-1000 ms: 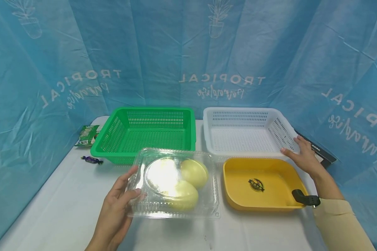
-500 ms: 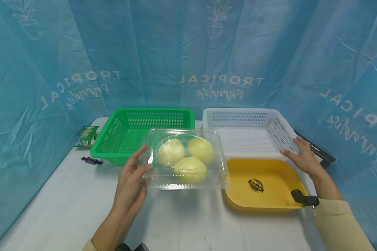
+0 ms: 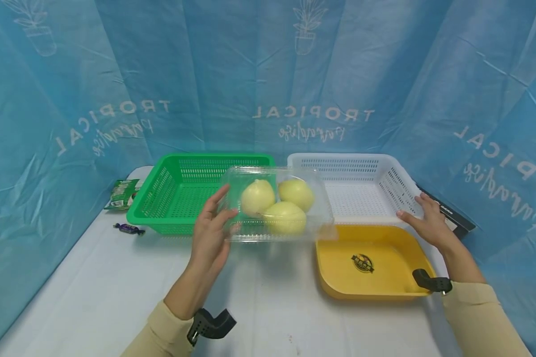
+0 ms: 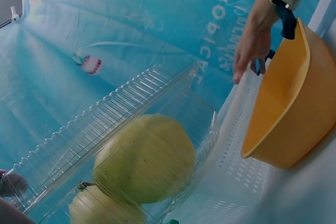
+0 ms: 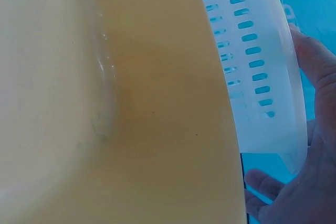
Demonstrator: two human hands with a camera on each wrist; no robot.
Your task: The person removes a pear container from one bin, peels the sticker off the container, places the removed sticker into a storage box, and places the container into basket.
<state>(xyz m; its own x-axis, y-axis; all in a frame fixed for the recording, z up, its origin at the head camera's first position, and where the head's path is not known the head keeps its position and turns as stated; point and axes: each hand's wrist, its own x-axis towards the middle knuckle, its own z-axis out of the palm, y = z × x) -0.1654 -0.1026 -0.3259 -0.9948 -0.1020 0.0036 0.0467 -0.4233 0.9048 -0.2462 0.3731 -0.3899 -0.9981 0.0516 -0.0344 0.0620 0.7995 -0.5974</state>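
Observation:
My left hand (image 3: 212, 233) grips the left end of a clear plastic clamshell container (image 3: 321, 208), thumb in front. Inside it lie three round, pale yellow-green fruits (image 3: 285, 218); a brown stem shows on one in the left wrist view. The container hangs raised in front of the green basket (image 3: 149, 218) and the white basket (image 3: 348, 218). My right hand (image 3: 431, 225) rests around the white basket's near right corner, thumb on the front rim and fingers spread along the right side. In the right wrist view the thumb touches the rim; some fingers are partly hidden.
A yellow tub (image 3: 339, 285) with a dark label stands before the white basket, under my right forearm. Left of the green basket are a green snack packet (image 3: 121, 194) and a purple wrapped candy (image 3: 129, 228). A black flat box (image 3: 457, 220) lies beyond my right hand.
My left hand has lifted the container of fruits away from me and to the right, and glare has left its lid. My right hand has stayed at the white basket's corner.

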